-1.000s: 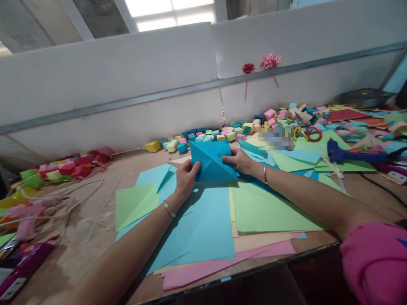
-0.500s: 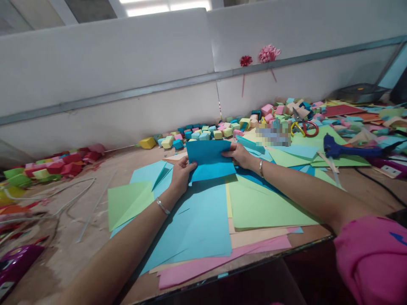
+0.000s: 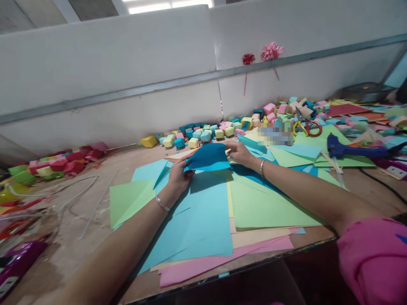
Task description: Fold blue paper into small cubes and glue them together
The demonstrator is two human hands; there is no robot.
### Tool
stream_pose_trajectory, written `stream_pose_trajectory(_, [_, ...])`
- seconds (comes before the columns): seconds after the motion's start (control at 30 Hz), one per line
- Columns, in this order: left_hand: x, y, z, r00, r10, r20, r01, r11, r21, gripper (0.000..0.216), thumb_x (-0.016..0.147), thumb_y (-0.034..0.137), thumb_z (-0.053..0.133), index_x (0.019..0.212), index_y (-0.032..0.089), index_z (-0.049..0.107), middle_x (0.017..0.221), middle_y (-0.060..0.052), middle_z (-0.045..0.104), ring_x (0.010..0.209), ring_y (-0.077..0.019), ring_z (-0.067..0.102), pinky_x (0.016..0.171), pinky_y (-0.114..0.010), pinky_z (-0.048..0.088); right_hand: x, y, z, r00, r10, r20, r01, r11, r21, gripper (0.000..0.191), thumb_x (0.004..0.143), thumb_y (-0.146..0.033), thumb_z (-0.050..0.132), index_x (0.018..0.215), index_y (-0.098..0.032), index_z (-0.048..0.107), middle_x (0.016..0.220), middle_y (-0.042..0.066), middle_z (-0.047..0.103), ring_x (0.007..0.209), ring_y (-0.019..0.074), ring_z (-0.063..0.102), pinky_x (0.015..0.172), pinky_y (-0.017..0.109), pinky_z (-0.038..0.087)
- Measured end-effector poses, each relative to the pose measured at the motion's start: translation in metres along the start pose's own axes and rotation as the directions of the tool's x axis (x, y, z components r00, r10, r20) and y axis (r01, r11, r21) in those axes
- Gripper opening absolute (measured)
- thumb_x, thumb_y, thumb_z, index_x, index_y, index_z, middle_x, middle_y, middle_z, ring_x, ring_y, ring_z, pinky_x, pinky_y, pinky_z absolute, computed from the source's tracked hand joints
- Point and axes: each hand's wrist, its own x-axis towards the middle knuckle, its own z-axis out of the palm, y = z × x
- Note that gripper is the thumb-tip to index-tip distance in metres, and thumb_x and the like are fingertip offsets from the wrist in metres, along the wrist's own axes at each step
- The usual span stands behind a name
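You wear the one camera on your head, so it looks forward and down over the table (image 3: 71, 250) from the near edge. It faces the white partition (image 3: 127, 59) at twelve o'clock, whose rail (image 3: 143, 90) slants up from nine toward two. Your left hand (image 3: 178, 173) and right hand (image 3: 240, 154) sit near, mid-view.

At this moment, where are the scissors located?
In the head view, the scissors lie on the right side, beyond the right hand, with paper cubes just behind and the blue glue gun nearer the person.
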Motion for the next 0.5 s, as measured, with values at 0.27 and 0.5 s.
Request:
stream_pose_trajectory(0.27, [0.007, -0.001, -0.004, 0.999, -0.009, -0.039, 0.005, 0.996, -0.085, 0.019, 0.06, 0.009, 0.06, 0.075, 0.019, 0.055, 0.052, 0.008, 0.047, 0.038, -0.0033, 0.037, 0.036, -0.014, 0.026, -0.008, -0.015, 0.006, 0.863, -0.431, 0.264, 0.505, 0.74, -0.445, 0.091, 0.074, -0.035, 0.074, 0.151, -0.024, 0.028, 0.149, 0.017, 0.038, 0.138, 0.0331, 0.035, 0.111, 0.053, 0.034])
stream_pose_trajectory(0.5, [0.006, 0.0, -0.005, 0.998, -0.062, 0.018, 0.062, 0.997, -0.039, 0.019, 0.064, 0.011, 0.063, 0.08, 0.02, 0.06, 0.055, 0.005, 0.053, 0.042, -0.0074, 0.045, 0.038, -0.018, 0.033, -0.006, -0.013, 0.009, 0.918, -0.39, 0.075, 0.393, 0.866, -0.308, 0.022, 0.081, -0.042, 0.071, 0.092, -0.023, 0.073, 0.138, 0.01, 0.046, 0.13, 0.0282, 0.044, 0.11, 0.047, 0.039])
